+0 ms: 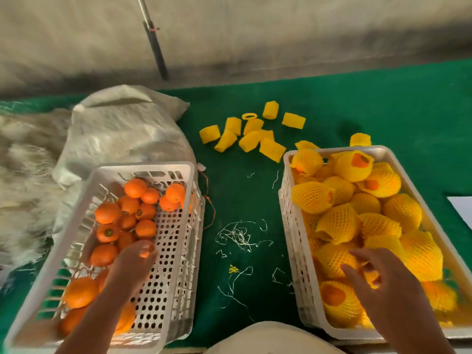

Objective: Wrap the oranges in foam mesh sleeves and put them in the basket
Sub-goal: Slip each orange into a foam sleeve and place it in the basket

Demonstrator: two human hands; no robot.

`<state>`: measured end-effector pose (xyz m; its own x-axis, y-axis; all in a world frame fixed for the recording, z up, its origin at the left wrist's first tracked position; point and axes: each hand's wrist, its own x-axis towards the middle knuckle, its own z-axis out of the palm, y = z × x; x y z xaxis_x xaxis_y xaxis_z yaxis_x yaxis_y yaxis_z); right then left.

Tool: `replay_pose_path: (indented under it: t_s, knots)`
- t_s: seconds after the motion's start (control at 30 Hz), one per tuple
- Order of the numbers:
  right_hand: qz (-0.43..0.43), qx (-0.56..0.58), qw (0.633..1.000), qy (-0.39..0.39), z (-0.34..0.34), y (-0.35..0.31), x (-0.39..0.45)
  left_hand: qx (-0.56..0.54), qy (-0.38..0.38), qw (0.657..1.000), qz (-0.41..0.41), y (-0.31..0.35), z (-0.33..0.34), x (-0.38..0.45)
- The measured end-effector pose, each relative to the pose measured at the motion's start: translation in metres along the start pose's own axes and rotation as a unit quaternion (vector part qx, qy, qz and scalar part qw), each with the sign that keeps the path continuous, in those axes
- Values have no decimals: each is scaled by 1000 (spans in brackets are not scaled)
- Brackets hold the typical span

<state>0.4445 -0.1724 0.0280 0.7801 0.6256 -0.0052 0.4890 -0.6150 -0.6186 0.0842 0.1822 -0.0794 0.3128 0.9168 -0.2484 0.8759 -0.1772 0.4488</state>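
A pale woven sack (122,129) lay slumped at the far left of the green desk (357,108), up and away from the left hand's fingers. Just nearer than it stood the left basket (176,277), a white perforated crate tilted toward the person, with bare oranges (127,213) heaped along its left side. The left hand (132,264) reached into this basket, its fingers (145,249) curled down among the fruit at the near edge of the heap; whether they had actually closed round an orange could not be told, since the tips were blurred and partly hidden.

To the right of those fingers, between the two baskets, thin white thread scraps (240,235) were scattered on the green cloth. Farther off, beyond both hands, a loose cluster of empty yellow foam sleeves (252,134) lay on the desk.

On the right stood the right basket (291,226), also white, filled nearly to its rim with wrapped oranges (339,223) in yellow mesh, some showing orange skin at the open ends. The right hand (383,284) hovered over the near part of this pile, its fingers (362,254) spread and loosely bent, holding nothing, with wrapped fruit directly below and just beyond them. At the far right edge a white sheet (462,208) showed on the desk.
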Motion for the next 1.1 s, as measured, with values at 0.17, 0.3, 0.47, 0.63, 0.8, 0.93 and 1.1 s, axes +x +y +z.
replay_pose_path:
  t_s: [0.17, 0.3, 0.47, 0.63, 0.8, 0.93, 1.1]
  knots:
    - [-28, -27, 998, -54, 46, -19, 2, 58, -54, 996, -32, -11, 16, 26]
    - [4, -18, 995, -93, 62, -19, 5, 74, -5, 996, -48, -4, 12, 45]
    - [21, -62, 994, -83, 75, -12, 9, 88, 1, 991, -98, -7, 6, 75]
    - [17, -74, 996, -37, 79, -19, 24, 139, -13, 986, -93, -26, 16, 105]
    - [22, -70, 996, -50, 79, -51, 36, 180, -13, 978, -103, -35, 26, 127]
    - [14, -38, 997, -59, 85, -67, 47, 145, 28, 985, -87, -40, 25, 131]
    - [3, -47, 997, -58, 88, -80, 59, -142, 59, 984, -93, -20, -3, 107]
